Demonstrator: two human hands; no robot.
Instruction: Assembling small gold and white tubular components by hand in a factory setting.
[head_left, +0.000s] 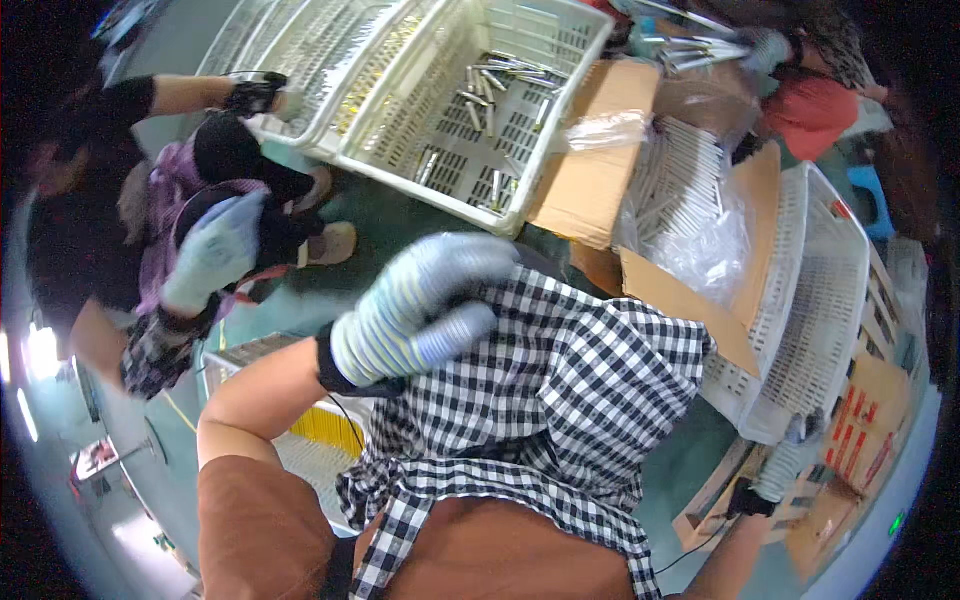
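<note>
My left hand, in a pale striped knit glove, is raised over the lap of my black-and-white checked apron. Its thumb stands apart from the curved fingers, and nothing shows between them; motion blurs it slightly. My right hand, gloved the same way, reaches far to the right beside the lower corner of a white plastic crate. Its fingers are too small and smeared to show whether they touch or grip the crate. Ahead of me a larger white crate holds scattered slim metallic tubes.
An open cardboard box lined with plastic holds many white rods. More crates stand at upper left. A co-worker's gloved hand is at left; another person's gloved hand holds metallic tubes. Wooden pallet and cartons lie right.
</note>
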